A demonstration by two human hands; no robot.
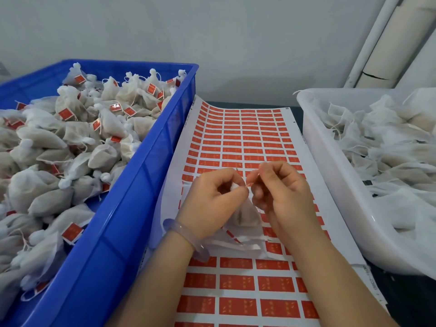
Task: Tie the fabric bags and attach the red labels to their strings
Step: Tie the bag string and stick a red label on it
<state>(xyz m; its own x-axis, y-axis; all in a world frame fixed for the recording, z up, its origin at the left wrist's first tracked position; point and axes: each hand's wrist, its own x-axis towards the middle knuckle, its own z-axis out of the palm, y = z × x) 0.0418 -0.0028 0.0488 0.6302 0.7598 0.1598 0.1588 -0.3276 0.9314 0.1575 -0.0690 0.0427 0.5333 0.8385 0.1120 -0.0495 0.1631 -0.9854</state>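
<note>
Small white fabric bag [245, 215], filled and pale, hangs in mid-scene over a long white sheet of red rectangular labels [247, 138]. The left hand [212, 199] has its fingers curled round the bag's gathered neck. The right hand [283, 190] pinches a thin reddish sliver [249, 184] just beside that neck; whether it is label or string is too small to tell.

The sheet lies on a dark tabletop [401, 303] against a plain grey wall [212, 31], with white pipes [368, 43] standing at far right. Its far end curls up, and peeled white backing strips [238, 244] lie under the wrists.

A blue plastic crate [151, 166] of tied, labelled bags [70, 138] is cut off at the left. A white plastic tub [330, 185] of loose bags [389, 142] runs off the right. The two walls touch the sheet's edges, so the hands work in the lane between them.
</note>
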